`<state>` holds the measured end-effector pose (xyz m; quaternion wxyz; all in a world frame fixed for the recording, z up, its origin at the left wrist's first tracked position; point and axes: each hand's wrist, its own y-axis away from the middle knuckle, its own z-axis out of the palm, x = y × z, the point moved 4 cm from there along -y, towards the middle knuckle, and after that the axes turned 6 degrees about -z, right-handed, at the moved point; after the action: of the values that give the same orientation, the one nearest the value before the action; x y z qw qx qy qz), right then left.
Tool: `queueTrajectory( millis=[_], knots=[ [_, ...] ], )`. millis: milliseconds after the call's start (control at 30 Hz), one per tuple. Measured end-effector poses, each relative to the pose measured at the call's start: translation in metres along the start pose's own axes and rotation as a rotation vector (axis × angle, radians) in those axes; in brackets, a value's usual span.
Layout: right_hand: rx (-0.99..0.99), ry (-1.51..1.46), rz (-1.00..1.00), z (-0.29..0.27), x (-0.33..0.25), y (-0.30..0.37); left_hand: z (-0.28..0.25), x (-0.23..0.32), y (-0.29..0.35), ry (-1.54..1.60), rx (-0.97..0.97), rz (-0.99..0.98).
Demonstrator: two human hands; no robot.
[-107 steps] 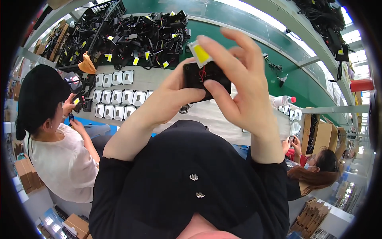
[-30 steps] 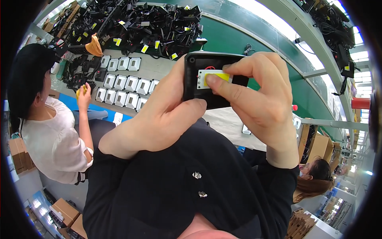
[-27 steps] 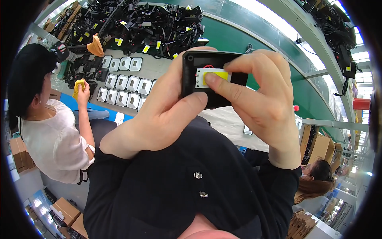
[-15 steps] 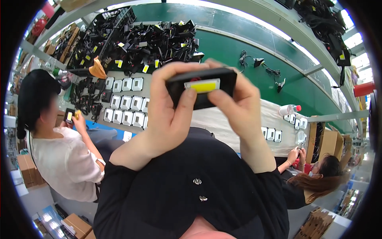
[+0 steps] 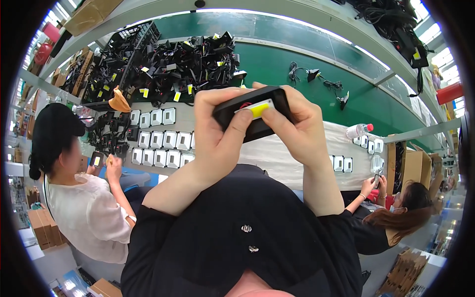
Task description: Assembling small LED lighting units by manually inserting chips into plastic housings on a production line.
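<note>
In front of my chest I hold a black floodlight housing (image 5: 256, 129), tilted so that its right end is higher. In its recess lies a yellow LED panel (image 5: 259, 110) with a pale border, and a bit of red wire shows at its upper left. My left hand (image 5: 217, 129) grips the housing's left side, its thumb pressed on the panel's left end. My right hand (image 5: 298, 127) is wrapped round the opposite side, with the thumb at the panel's right end. The fingers behind the housing are partly hidden.
Rows of square white-and-black frames (image 5: 169, 139) lie on the table at left. Beyond them are piled black lamps with cables (image 5: 193, 67) and a black crate (image 5: 141, 42). A bottle (image 5: 357, 131) stands at right. One person (image 5: 84, 198) works at left, another (image 5: 391, 218) at right.
The housing has turned so its right end sits higher, and both hands have tilted with it. My thumbs stay on the panel. The view has shifted slightly.
</note>
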<state>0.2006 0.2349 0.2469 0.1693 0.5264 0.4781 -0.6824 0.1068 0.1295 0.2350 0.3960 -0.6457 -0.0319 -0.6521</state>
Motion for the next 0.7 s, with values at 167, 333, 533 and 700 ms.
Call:
queueTrajectory(
  millis=[167,333,533,700],
  knots=[
    [-0.140,-0.420,0.179,-0.019,0.034,0.002,-0.007,-0.001,-0.009,0.218,-0.049,-0.261],
    [-0.384,0.250,0.410,0.017,0.095,0.040,-0.029,0.000,-0.021,0.391,-0.153,-0.358],
    [-0.156,-0.207,0.568,-0.001,0.094,0.027,-0.090,-0.062,-0.010,0.026,-0.788,-0.556],
    [0.033,-0.648,0.525,0.024,0.097,-0.019,-0.069,-0.097,0.001,0.152,-0.999,-0.647]
  ],
)
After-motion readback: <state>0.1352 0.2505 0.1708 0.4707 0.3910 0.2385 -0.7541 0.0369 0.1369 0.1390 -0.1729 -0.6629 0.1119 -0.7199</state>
